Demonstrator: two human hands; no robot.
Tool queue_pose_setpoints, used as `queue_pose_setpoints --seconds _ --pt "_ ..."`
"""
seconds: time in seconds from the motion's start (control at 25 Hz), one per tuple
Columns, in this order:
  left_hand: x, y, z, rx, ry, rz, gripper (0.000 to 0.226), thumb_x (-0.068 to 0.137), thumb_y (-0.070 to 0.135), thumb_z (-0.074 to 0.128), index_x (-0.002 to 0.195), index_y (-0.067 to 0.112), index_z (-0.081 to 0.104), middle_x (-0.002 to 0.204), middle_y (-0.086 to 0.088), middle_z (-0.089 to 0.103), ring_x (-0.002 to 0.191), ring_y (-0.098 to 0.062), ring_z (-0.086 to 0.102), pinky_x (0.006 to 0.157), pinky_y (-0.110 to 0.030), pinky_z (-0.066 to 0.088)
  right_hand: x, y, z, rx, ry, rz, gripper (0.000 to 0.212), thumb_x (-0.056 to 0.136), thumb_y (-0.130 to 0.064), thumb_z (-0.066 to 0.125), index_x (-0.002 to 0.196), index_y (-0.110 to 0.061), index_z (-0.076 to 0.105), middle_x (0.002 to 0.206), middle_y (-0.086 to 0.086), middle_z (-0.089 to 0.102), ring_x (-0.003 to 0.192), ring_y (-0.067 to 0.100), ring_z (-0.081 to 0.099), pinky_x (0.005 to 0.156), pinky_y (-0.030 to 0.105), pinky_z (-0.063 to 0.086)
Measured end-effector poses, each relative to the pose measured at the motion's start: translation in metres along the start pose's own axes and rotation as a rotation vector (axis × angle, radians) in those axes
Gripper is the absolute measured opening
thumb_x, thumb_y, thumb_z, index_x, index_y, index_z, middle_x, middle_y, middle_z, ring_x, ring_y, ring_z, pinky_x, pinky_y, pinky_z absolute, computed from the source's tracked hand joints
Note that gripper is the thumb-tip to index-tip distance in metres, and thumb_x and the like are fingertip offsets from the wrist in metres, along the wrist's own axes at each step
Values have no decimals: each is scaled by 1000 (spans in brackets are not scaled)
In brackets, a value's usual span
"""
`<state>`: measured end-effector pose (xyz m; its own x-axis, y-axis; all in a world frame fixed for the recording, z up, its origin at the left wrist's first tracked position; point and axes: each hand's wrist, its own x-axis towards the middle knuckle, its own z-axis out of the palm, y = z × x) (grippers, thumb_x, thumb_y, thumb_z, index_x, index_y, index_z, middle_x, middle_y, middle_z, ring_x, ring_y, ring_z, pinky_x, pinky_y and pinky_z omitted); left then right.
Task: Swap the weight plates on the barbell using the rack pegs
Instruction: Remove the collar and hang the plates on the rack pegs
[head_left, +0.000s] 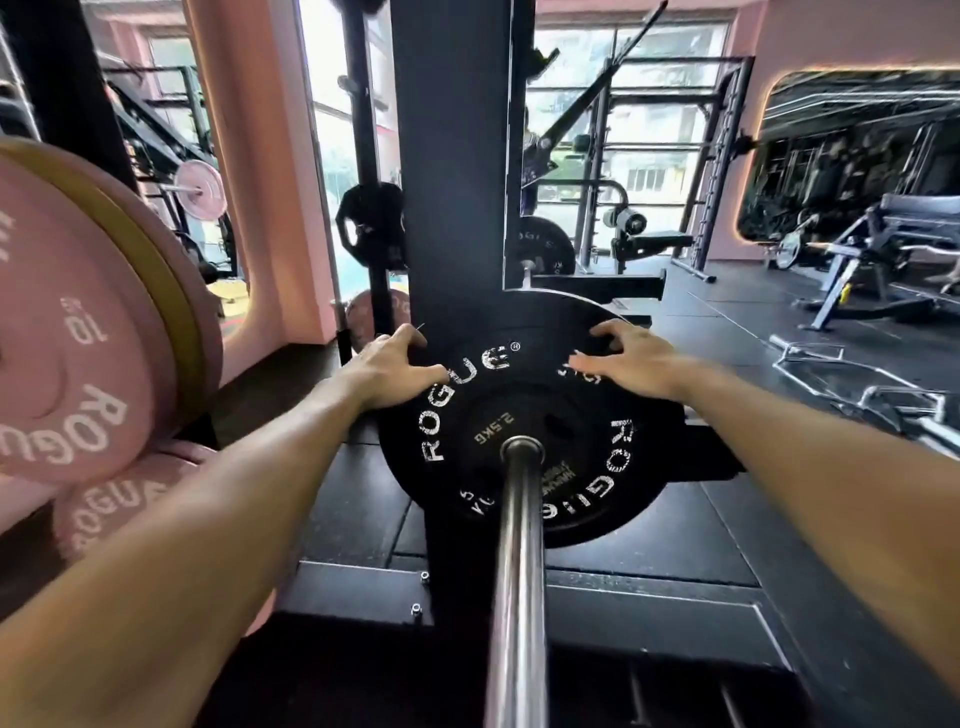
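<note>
While both hands clasp the black plate (524, 426) | left hand (387, 371) fingers curled on rim | right hand (631, 364) fingers spread, gripping rim

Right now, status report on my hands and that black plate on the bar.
Left hand and right hand both gripping black Rogue plate at its upper rim. Plate on barbell sleeve. Sleeve bare toward you.
</note>
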<state>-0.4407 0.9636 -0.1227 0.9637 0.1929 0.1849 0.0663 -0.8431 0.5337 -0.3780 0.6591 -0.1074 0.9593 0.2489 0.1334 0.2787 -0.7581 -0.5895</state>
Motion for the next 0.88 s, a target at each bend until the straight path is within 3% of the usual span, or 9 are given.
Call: queue_pose_setpoints --seconds 0.2,0.36,0.48,0.6,0.72,0.88 --pt "7 -36 71 -31 -46 -27 65 67 56 64 125 29 51 96 6 61 93 -17 58 79 -31 45 5 47 68 42 -34 22 60 84 -49 69 136 -26 49 129 5 47 115 20 51 98 28 38" --pt "14 -50 114 -90 -75 -69 67 66 50 67 127 28 49 106 0 64 97 -21 61 88 -34 50 8 68 102 19 69 -9 50 88 -42 67 131 -26 48 123 -1 44 109 21 54 97 37 46" --pt "19 -53 138 -102 -56 -40 68 73 41 74 132 23 46 107 -2 63 95 -20 59 84 -29 45 8 71 111 -160 228 -104 50 88 -51 62 126 -22 48 113 -6 45 101 19 55 83 37 48" --pt "20 -54 150 -139 -22 -21 67 72 37 77 127 22 43 103 -1 61 94 -19 57 80 -28 40 12 66 122 -424 330 -129 42 92 -39 61 120 -11 47 116 7 58 98 32 62 69 35 41" --pt "21 -53 155 -165 11 -21 60 71 33 79 113 25 36 100 -4 60 92 -22 57 78 -29 39 15 60 129 -460 316 18 43 90 -34 65 114 -4 47 108 16 63 97 38 64 66 34 38" --pt "24 -41 158 -154 93 -6 52 78 23 77 106 18 33 96 -3 52 91 -27 53 75 -26 33 13 64 139 -264 226 191 50 83 -32 74 117 -7 48 110 15 63 105 37 61 71 33 38"
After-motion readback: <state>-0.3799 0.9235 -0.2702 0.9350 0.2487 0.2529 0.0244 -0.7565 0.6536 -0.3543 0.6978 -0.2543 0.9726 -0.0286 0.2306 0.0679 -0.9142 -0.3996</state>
